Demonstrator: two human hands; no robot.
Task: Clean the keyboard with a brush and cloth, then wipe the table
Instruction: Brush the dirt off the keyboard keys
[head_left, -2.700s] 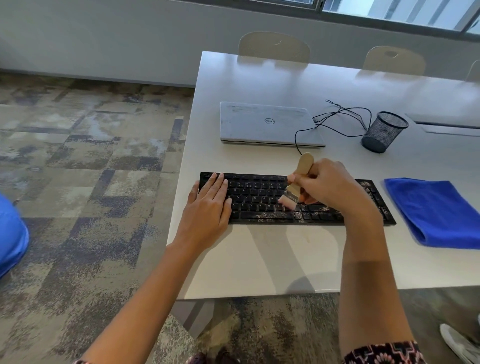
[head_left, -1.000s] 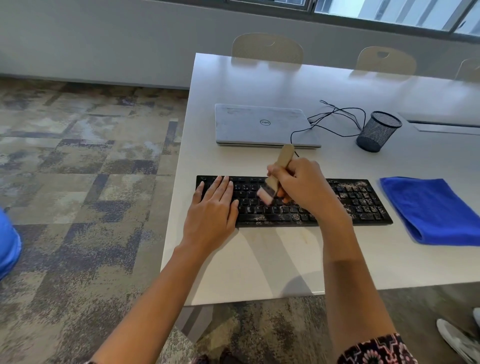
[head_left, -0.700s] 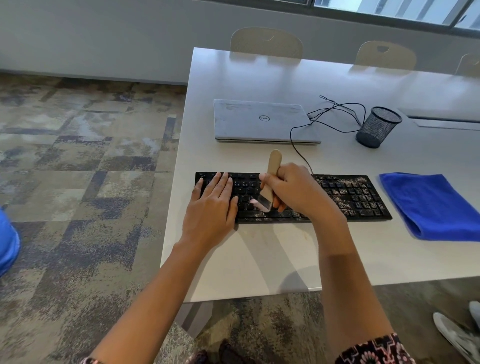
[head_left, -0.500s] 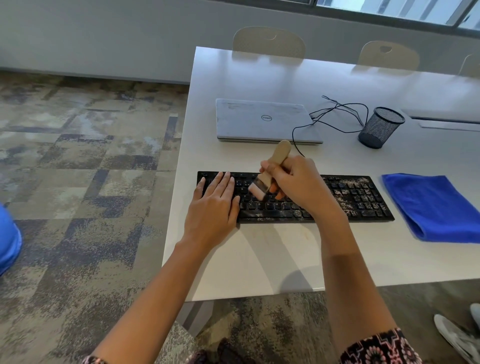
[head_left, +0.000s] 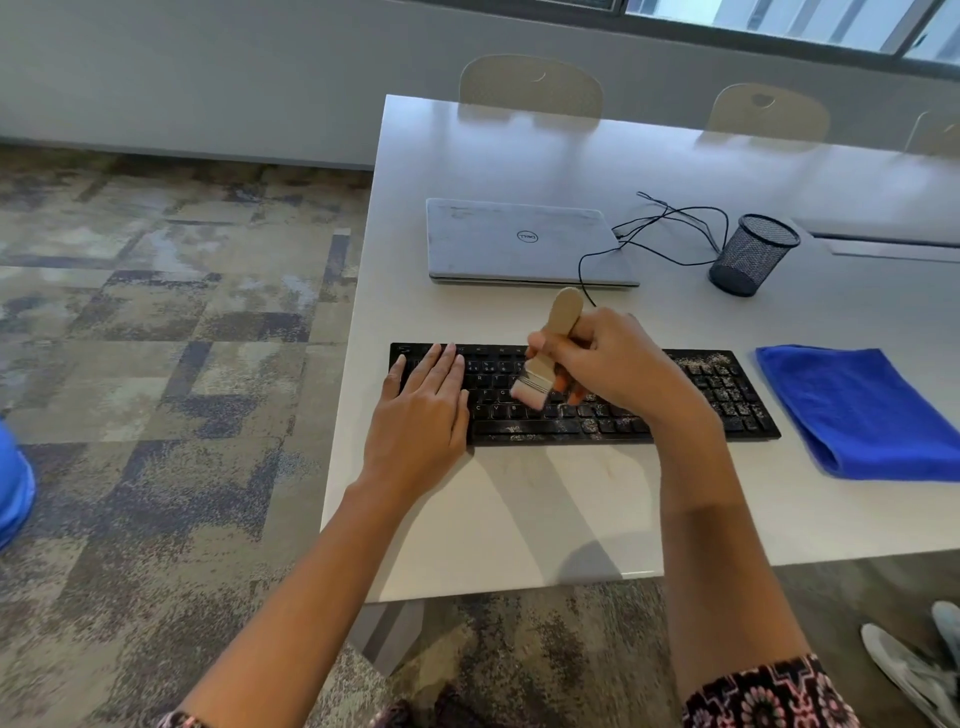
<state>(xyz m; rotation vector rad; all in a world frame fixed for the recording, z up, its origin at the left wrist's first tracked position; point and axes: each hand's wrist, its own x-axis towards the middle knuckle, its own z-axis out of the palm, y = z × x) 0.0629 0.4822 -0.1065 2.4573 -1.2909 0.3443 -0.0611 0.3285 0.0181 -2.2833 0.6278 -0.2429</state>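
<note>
A black keyboard (head_left: 722, 395) lies on the white table (head_left: 519, 519), speckled with pale dust on its right half and along its bottom row. My left hand (head_left: 423, 410) lies flat on the keyboard's left end, fingers straight. My right hand (head_left: 608, 364) grips a wooden-handled brush (head_left: 550, 348) over the middle keys, its pale bristles down on the keys. A folded blue cloth (head_left: 862, 410) lies on the table to the right of the keyboard.
A closed silver laptop (head_left: 519, 241) sits behind the keyboard, with black cables (head_left: 670, 228) and a black mesh pen cup (head_left: 750, 262) to its right. Chairs (head_left: 530, 85) stand along the far side. The table's left edge borders patterned carpet (head_left: 156, 338). A shoe (head_left: 909, 670) shows at the bottom right.
The brush has worked leftwards from the keyboard's right-middle to its centre, in short strokes up and down the rows. My left hand has stayed flat on the left end.
</note>
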